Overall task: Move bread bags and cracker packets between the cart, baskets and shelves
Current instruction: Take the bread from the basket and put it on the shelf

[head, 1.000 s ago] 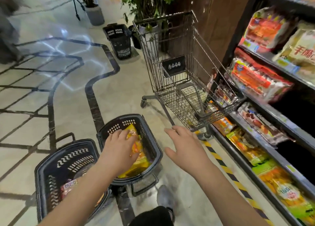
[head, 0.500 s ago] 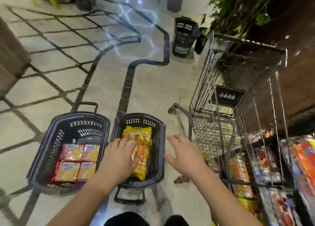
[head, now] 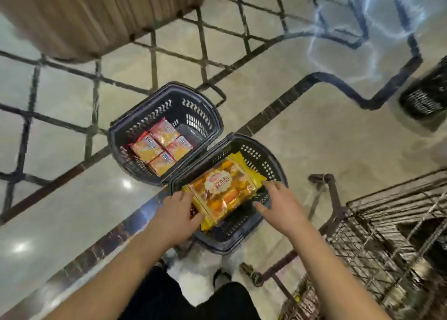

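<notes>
A yellow bread bag (head: 225, 189) lies across the near black basket (head: 260, 150) on the floor. My left hand (head: 180, 211) holds the bag's near left edge, thumb under its lower corner. My right hand (head: 280, 201) reaches in with spread fingers, a fingertip touching the bag's right end. A second black basket (head: 208, 112) just beyond holds several orange-pink cracker packets (head: 160, 148). The wire cart (head: 391, 235) stands at the lower right.
A third black basket (head: 428, 97) sits at the far right edge. A brown ribbed column base (head: 92, 15) fills the upper left. The floor is polished beige tile with dark inlay lines. My dark trousers and shoes show at the bottom.
The view has swung left and down, so the shelves are out of sight. My left hand shifted to the bag's edge and my right hand moved in to touch its other end.
</notes>
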`<state>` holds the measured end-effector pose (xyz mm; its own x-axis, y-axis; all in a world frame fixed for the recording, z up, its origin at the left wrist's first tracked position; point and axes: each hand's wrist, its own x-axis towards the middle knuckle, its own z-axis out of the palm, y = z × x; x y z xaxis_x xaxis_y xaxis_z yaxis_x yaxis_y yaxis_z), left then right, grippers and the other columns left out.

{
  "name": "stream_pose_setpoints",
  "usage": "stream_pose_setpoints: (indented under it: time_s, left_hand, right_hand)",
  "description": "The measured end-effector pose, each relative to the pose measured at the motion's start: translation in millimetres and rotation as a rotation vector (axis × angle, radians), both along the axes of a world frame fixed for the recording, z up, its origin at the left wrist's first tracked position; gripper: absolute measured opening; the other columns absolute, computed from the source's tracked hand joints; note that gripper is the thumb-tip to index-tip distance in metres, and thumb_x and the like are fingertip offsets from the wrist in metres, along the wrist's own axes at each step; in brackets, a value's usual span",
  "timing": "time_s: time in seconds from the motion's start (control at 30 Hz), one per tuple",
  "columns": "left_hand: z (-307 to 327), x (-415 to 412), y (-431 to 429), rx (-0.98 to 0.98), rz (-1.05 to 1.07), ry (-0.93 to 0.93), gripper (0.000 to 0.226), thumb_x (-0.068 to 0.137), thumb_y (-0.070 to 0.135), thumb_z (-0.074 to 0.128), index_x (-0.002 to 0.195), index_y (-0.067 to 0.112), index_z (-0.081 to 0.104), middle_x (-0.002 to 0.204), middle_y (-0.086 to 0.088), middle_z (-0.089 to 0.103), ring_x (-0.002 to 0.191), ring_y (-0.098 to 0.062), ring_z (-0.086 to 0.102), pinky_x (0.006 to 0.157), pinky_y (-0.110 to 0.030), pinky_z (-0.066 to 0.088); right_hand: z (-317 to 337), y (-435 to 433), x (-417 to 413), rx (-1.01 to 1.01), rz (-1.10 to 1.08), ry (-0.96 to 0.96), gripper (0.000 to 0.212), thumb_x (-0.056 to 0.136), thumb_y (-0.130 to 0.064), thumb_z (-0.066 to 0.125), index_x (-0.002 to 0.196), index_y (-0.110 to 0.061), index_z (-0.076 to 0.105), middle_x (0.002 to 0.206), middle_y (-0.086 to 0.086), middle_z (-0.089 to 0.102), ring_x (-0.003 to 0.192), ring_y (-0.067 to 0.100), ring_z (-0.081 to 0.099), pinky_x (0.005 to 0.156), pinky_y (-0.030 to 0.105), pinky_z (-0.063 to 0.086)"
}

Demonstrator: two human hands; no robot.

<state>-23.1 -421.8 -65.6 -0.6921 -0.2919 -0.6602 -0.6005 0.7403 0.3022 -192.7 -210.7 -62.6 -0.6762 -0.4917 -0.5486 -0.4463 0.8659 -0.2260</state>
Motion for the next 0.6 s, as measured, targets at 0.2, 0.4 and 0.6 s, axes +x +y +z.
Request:
stream_pose_setpoints:
  time_s: [0.2,0.4,0.6]
  left_hand:
    - [-83,-15,31,0.299,0.585,-0.044,0.074,0.099,0.054,0.057,0.155,0.012,0.033,0.152,-0.010,0.046,0.137,-0.029,0.048,0.100,-0.032,0.040]
    - [-215,-35,33,0.400,1.077,-0.143,0.094,0.092,0.062,0.062,0.160,0.010,0.023,0.158,-0.013,0.041,0.141,-0.034,0.044,0.114,-0.038,0.039]
    - [-321,-45,36,0.454,1.306,-0.095,0.102,0.087,0.065,0.068,0.157,0.009,0.020,0.151,-0.011,0.046,0.134,-0.033,0.051,0.098,-0.034,0.041]
  right_hand:
    - [-91,-7,-51,0.008,0.065,-0.066,0.074,0.094,-0.054,0.063,0.155,-0.019,0.038,0.150,0.008,0.048,0.137,0.028,0.047,0.109,0.041,0.045]
    - [-208,-21,-91,0.009,0.018,-0.155,0.076,0.091,-0.057,0.066,0.153,-0.022,0.041,0.149,0.007,0.048,0.135,0.025,0.048,0.109,0.039,0.042]
    - [-309,-43,-123,0.005,-0.016,-0.165,0.079,0.089,-0.066,0.065,0.151,-0.020,0.044,0.144,0.008,0.053,0.130,0.028,0.053,0.106,0.040,0.044]
